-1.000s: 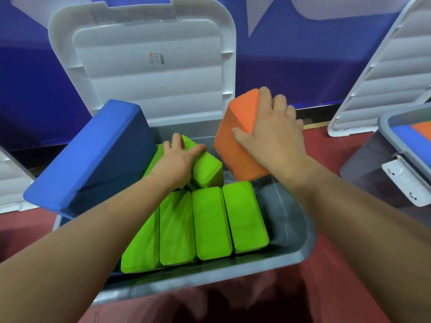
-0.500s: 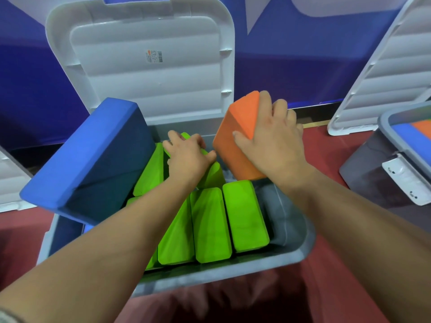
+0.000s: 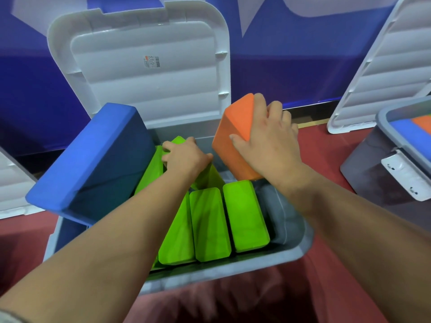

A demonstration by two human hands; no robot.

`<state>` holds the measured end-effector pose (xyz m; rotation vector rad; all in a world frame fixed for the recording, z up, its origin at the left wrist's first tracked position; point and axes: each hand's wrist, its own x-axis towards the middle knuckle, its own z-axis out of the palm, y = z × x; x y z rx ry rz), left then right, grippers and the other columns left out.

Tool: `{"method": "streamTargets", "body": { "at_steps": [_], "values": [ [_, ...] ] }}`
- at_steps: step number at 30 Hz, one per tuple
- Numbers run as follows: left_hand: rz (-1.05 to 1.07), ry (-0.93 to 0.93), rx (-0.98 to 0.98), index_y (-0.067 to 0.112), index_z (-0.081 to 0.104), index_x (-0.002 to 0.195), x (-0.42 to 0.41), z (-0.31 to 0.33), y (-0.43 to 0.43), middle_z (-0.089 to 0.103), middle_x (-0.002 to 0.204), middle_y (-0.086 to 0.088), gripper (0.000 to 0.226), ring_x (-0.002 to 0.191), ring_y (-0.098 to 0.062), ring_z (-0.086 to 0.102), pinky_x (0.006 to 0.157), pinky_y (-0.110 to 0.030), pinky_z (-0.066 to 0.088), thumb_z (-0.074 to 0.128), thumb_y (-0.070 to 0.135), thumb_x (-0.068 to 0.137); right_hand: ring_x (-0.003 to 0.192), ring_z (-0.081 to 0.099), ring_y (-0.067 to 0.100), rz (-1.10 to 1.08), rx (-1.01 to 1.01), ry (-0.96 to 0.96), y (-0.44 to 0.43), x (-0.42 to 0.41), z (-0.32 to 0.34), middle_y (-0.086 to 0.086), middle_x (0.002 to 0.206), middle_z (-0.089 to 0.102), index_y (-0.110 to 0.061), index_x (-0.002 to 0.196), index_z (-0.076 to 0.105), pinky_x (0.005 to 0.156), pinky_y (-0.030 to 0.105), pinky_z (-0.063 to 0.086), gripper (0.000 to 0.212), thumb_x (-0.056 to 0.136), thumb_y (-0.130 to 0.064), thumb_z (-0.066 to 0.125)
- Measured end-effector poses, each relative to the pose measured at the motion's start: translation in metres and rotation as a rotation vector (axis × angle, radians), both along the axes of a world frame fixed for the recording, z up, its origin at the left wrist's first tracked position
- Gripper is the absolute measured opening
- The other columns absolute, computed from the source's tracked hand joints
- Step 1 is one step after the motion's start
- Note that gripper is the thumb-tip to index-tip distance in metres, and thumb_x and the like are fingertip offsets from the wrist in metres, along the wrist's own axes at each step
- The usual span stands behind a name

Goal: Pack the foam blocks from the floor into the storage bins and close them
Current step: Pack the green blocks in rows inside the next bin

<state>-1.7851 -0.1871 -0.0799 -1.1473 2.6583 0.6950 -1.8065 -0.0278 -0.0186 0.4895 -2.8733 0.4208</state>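
Your right hand (image 3: 268, 145) grasped the orange block (image 3: 235, 136), fingers hooked over its far top edge and thumb pressed on the near face. I judge that wide clamp suited such soft, bulky foam. The block stood tilted on a corner over the back right part of the bin (image 3: 233, 269), just beyond the rightmost piece of the green row (image 3: 245, 215), and was not yet lying flat inside.

Your left hand (image 3: 186, 157), just left of the right one, curled round the end of a rear green block (image 3: 178, 139) that leaned up behind the row. That grip looked meant to shift or steady it so a gap could open for the orange piece.

Left of your left hand a large blue block (image 3: 93, 164) lay propped at a slant on the bin's left side, sticking well above the rim — probably parked there until the green ones settled.

Beyond both hands the white lid (image 3: 144, 54) stood open, so closing was not yet done. Off to the right of your right hand a second bin (image 3: 363, 164) held blue and orange foam, its own lid (image 3: 384, 73) leaning open behind it.
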Motion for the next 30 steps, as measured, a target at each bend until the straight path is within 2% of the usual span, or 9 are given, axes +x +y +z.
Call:
{"method": "streamTargets", "body": {
  "at_steps": [5,11,14,18,21,23,26,30],
  "values": [
    [0.070,0.234,0.059,0.029,0.056,0.119,0.017,-0.006,0.006,0.023,0.140,-0.014,0.045,0.122,-0.045,0.033,0.081,-0.034,0.030,0.070,0.039,0.078,0.118,0.044,0.038,-0.013,-0.003,0.012,0.002,0.000,-0.002,0.015,0.134,0.041,-0.016,0.152,0.020,0.095,0.051,0.038,0.090,0.083,-0.056,0.062],
    [0.009,0.409,0.009,0.027,0.059,0.108,0.027,-0.014,0.015,0.025,0.140,-0.010,0.035,0.119,-0.038,0.032,0.085,-0.032,0.029,0.071,0.033,0.075,0.120,0.043,0.038,-0.041,-0.044,-0.024,0.001,-0.004,-0.006,0.014,0.134,0.040,-0.016,0.151,0.018,0.094,0.054,0.039,0.088,0.085,-0.055,0.060],
    [-0.108,0.440,-0.075,0.029,0.060,0.105,0.029,-0.012,0.024,0.026,0.142,-0.008,0.034,0.117,-0.038,0.035,0.092,-0.040,0.040,0.071,0.033,0.073,0.120,0.042,0.039,-0.078,-0.088,-0.064,0.004,-0.007,-0.007,0.014,0.134,0.039,-0.015,0.152,0.016,0.094,0.053,0.039,0.087,0.087,-0.055,0.058],
    [-0.333,0.423,-0.224,0.030,0.060,0.104,0.026,-0.005,0.028,0.027,0.145,-0.007,0.039,0.116,-0.035,0.039,0.087,-0.048,0.046,0.074,0.030,0.067,0.121,0.042,0.039,-0.062,-0.044,-0.052,0.005,-0.004,-0.008,0.016,0.135,0.038,-0.015,0.152,0.015,0.095,0.053,0.038,0.089,0.086,-0.055,0.060],
    [-0.270,0.379,-0.162,0.031,0.057,0.110,0.028,-0.004,0.016,0.025,0.144,-0.010,0.044,0.125,-0.035,0.033,0.095,-0.049,0.044,0.075,0.033,0.070,0.120,0.043,0.040,-0.049,-0.050,-0.068,0.008,-0.003,-0.007,0.015,0.134,0.039,-0.016,0.151,0.017,0.096,0.052,0.038,0.089,0.085,-0.056,0.062],
    [-0.257,0.325,-0.165,0.031,0.053,0.118,0.032,-0.006,0.009,0.027,0.141,-0.016,0.047,0.124,-0.038,0.034,0.098,-0.047,0.040,0.072,0.035,0.075,0.121,0.043,0.040,-0.034,-0.060,-0.068,0.008,-0.004,-0.005,0.015,0.134,0.040,-0.016,0.150,0.019,0.096,0.053,0.039,0.090,0.083,-0.057,0.063],
    [-0.237,0.224,-0.179,0.027,0.045,0.129,0.039,-0.008,-0.003,0.039,0.127,-0.024,0.050,0.117,-0.042,0.040,0.095,-0.046,0.038,0.065,0.039,0.084,0.122,0.043,0.040,-0.011,-0.045,-0.069,0.005,-0.007,0.000,0.015,0.134,0.040,-0.017,0.149,0.020,0.098,0.053,0.038,0.090,0.083,-0.059,0.063],
    [-0.207,0.222,-0.188,0.027,0.042,0.132,0.046,-0.011,-0.027,0.042,0.117,-0.025,0.048,0.109,-0.041,0.040,0.091,-0.047,0.040,0.060,0.039,0.090,0.121,0.043,0.041,-0.006,-0.015,-0.064,0.000,-0.009,-0.001,0.016,0.135,0.040,-0.016,0.149,0.021,0.097,0.052,0.038,0.089,0.083,-0.058,0.063]
  ]
}}
